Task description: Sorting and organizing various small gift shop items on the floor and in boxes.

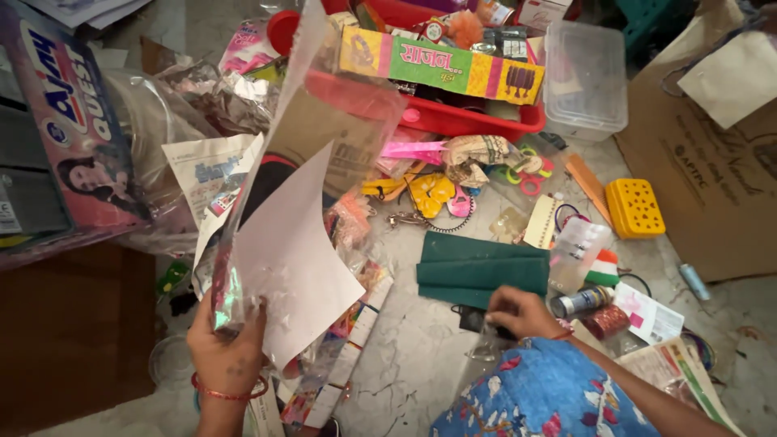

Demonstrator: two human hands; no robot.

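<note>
Over on the left, the left hand (229, 336) is clamped around the bottom of a clear plastic bag (312, 121) with a white sheet of paper (291, 251) against it, and the whole bundle is held upright above the floor (405, 356). The grip sits only at the lower end, so the tall, floppy top looks likely to fold over, and the sheet could slide out and drop among the packets underneath.

Toward the middle, folded green cloth (481, 271) lies flat on the floor. The right hand (522, 311) rests just at the near edge of it, fingers curled together over something small and dark; I cannot tell from here whether it is truly pinched.

Just right of that hand, a small metal can (581, 301) lies on its side beside a clear plastic bottle (576, 252). A careless sweep of the wrist could set the can rolling toward the yellow box (635, 208) and the cardboard beyond.
</note>
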